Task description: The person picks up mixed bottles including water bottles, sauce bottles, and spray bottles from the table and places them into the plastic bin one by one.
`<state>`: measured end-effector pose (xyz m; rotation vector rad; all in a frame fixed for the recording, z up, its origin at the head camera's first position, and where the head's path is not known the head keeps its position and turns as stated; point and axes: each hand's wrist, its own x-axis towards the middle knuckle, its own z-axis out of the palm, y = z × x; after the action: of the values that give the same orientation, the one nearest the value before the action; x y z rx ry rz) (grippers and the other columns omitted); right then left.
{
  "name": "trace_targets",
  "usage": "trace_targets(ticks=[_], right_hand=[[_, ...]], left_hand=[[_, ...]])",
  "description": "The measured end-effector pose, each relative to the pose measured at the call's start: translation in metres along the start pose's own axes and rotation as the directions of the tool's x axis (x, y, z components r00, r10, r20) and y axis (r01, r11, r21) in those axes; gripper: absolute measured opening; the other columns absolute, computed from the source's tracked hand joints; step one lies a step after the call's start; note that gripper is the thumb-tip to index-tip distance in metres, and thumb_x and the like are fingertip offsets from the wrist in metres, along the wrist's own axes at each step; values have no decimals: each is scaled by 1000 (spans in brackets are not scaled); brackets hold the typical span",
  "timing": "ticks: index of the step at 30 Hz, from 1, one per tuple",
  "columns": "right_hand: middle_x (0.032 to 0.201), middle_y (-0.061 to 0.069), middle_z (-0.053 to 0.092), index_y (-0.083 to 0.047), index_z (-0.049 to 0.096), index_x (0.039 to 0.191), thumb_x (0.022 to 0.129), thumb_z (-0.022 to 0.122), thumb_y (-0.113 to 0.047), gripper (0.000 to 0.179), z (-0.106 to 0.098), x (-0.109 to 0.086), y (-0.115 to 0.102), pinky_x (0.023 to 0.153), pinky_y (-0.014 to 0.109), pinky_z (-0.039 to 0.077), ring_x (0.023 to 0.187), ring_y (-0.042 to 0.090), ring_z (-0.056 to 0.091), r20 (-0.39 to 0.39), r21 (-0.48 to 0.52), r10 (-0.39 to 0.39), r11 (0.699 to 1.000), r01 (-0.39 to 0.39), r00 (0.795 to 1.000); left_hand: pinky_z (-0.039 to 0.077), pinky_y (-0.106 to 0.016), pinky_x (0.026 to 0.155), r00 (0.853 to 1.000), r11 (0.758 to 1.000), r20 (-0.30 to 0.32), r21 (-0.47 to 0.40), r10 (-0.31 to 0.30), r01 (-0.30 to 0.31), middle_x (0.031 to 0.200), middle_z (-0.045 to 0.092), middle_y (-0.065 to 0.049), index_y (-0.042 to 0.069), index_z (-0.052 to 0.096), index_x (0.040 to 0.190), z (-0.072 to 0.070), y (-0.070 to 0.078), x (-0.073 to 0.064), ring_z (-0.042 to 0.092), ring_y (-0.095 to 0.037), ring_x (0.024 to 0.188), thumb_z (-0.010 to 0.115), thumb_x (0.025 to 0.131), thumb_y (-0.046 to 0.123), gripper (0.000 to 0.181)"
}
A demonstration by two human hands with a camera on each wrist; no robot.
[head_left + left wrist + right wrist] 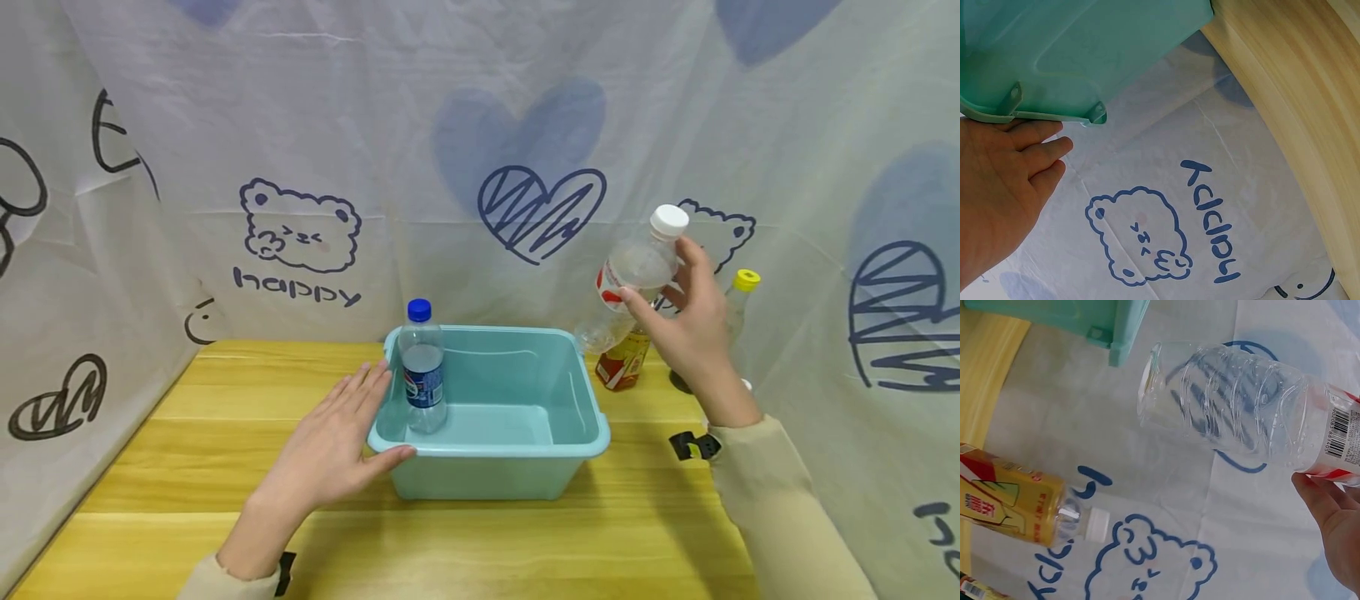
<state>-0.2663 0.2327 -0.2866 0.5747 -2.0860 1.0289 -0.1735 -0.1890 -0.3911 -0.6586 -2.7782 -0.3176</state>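
My right hand (693,329) grips a clear plastic bottle (637,265) with a white cap and a red-and-white label. It holds the bottle tilted in the air, its base near the right rim of a light teal plastic bin (510,451). In the right wrist view the bottle (1229,406) looks transparent, with ribbed sides and a barcode on its label. My left hand (326,454) rests on the bin's left rim, fingers straight and thumb at the front edge. A Pepsi bottle (424,379) with a blue cap stands inside the bin at the left.
To the right of the bin stands a yellow-and-red labelled bottle (624,364), white-capped in the right wrist view. Partly hidden behind my right hand is a yellow-capped bottle (741,302). A printed cloth (420,167) hangs behind the wooden table (300,367).
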Motion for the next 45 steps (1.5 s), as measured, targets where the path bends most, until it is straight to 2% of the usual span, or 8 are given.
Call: trace_targets(ticks=[8, 17, 19, 23, 25, 27, 35, 45], right_hand=[[155, 7, 50, -9, 38, 158, 89, 82, -9, 81, 10, 9, -11, 96, 8, 48, 133, 33, 59, 49, -23, -20, 1000, 21, 999], [155, 11, 50, -3, 38, 156, 88, 83, -8, 82, 27, 20, -20, 96, 12, 51, 135, 32, 58, 107, 21, -103, 995, 102, 989], [154, 13, 50, -1, 37, 156, 88, 82, -6, 81, 32, 22, -22, 97, 19, 56, 134, 33, 58, 126, 41, -121, 992, 117, 985], [153, 17, 50, -1, 37, 156, 88, 83, -4, 82, 41, 23, -25, 96, 43, 61, 132, 36, 59, 179, 77, -136, 989, 124, 975], [153, 19, 50, -1, 37, 155, 87, 83, -4, 83, 46, 24, -26, 94, 51, 61, 132, 39, 59, 208, 97, -142, 987, 124, 968], [152, 20, 50, -1, 36, 155, 86, 85, -4, 84, 51, 23, -27, 93, 53, 62, 131, 40, 59, 239, 115, -150, 985, 126, 959], [148, 20, 47, -3, 38, 154, 86, 86, -8, 83, 71, 18, -26, 92, 47, 63, 128, 40, 61, 350, 179, -157, 979, 98, 924], [143, 18, 48, -4, 42, 151, 86, 87, -11, 79, 93, 4, -21, 96, 44, 61, 125, 35, 59, 470, 198, -137, 979, 48, 872]], left_hand=[[26, -52, 127, 1000, 1000, -11, 5, 7, -7, 170, 24, -17, -2, 30, 162, 1, 0, -1, 26, -38, 156, 54, 95, 73, 103], [25, -51, 127, 1000, 1000, -2, 4, 9, -9, 171, 23, -17, -2, 28, 162, 0, 0, 0, 25, -39, 156, 53, 97, 72, 102], [25, -51, 128, 1000, 1000, 2, 6, 9, -10, 171, 23, -17, -2, 28, 162, -1, -1, 0, 25, -39, 156, 53, 97, 71, 102], [25, -51, 127, 1000, 1000, 4, 2, 10, -10, 171, 24, -17, -2, 28, 162, -1, 0, 0, 26, -39, 156, 54, 97, 71, 101], [25, -52, 127, 1000, 1000, 5, -1, 10, -10, 171, 24, -17, -1, 28, 162, -1, 0, 0, 26, -38, 156, 54, 96, 71, 101], [26, -52, 127, 1000, 1000, 6, -2, 8, -8, 171, 24, -16, -1, 28, 163, -1, 0, 0, 26, -38, 156, 53, 97, 72, 101], [25, -52, 128, 1000, 1000, 11, -8, -3, 3, 171, 23, -15, 0, 27, 163, 0, -1, -1, 25, -38, 157, 53, 96, 72, 102], [25, -52, 127, 1000, 1000, 2, -1, 6, -6, 171, 24, -16, -1, 29, 162, -1, -1, -1, 25, -38, 156, 55, 96, 71, 101]])
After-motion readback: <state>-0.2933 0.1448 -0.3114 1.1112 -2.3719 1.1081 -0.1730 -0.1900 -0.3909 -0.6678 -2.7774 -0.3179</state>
